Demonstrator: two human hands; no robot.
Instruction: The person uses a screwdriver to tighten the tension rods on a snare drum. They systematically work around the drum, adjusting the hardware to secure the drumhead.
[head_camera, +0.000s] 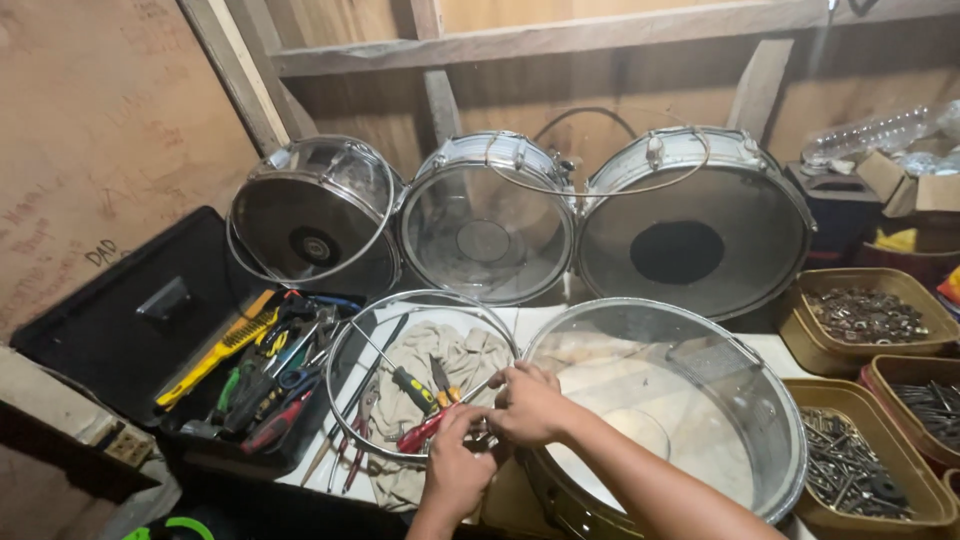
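Taking the big clear-headed drum (665, 400) lying flat in front as the landmark: well to its left sits an open black toolbox (240, 385) full of hand tools. Nearer, just left of the drum, a loose metal hoop (345, 345) rings a beige cloth (450, 360) strewn with screwdrivers and pliers (420, 432). At the drum's near-left rim the two hands meet. The left hand (455, 460) comes up from below, fingers curled around something small at the rim; what it grips is hidden, so I cannot tell whether it is clamped. The right hand (530, 405) reaches in from the right across the drum's edge, fingertips pinched together at the same spot and touching the left hand. That spot lies directly under both hands. Right of the drum stand brown trays of screws (850, 465).
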